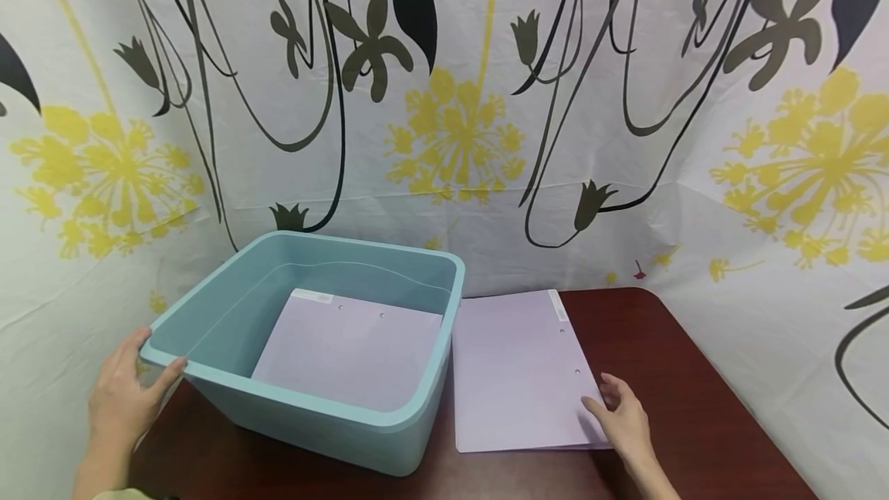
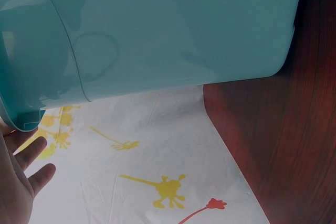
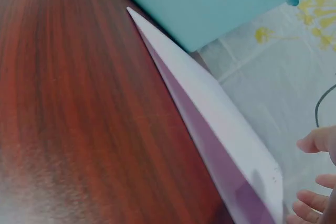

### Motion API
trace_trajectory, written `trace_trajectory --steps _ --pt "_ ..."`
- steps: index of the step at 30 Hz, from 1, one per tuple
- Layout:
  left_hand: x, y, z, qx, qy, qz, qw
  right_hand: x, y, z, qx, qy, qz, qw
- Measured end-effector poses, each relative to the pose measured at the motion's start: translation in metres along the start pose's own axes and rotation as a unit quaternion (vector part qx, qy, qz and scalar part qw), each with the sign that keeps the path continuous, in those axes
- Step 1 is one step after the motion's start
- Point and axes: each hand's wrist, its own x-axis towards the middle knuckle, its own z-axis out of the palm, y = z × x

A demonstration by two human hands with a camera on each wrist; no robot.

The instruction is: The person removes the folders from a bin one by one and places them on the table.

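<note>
A light blue plastic bin (image 1: 312,427) stands on the table at left. My left hand (image 1: 125,392) grips its near left corner, thumb on the front rim and fingers along the side; the left wrist view shows these fingers (image 2: 30,153) by the rim. Inside the bin lies a lavender file folder (image 1: 354,349) with a white label and two small holes. Another lavender folder (image 1: 521,376) lies right of the bin, its cover slightly raised at the near edge in the right wrist view. My right hand (image 1: 625,419) is at its right edge, thumb and fingers apart.
The dark reddish wooden table (image 1: 694,407) extends right of the folder, with a rounded far corner. A white cloth (image 1: 625,137) printed with flowers and stems hangs behind and at both sides.
</note>
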Motion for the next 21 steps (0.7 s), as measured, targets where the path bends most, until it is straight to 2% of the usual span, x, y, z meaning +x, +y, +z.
trace_trajectory --steps 6,13,17,21 --pt "-0.001 0.001 -0.001 -0.002 -0.002 -0.002 1.0000 0.004 -0.017 -0.004 0.015 -0.003 -0.017 0.9997" --pt "-0.001 -0.001 0.000 -0.007 0.005 0.000 1.0000 0.012 -0.046 -0.008 0.048 -0.026 -0.055 0.9970" --pt "0.000 -0.001 0.000 -0.008 0.007 0.005 0.9999 0.019 -0.064 -0.007 0.051 -0.028 -0.090 0.9942" --pt "0.000 0.000 0.001 -0.006 0.008 0.016 0.9998 0.027 -0.083 -0.009 0.028 -0.020 -0.146 0.9887"
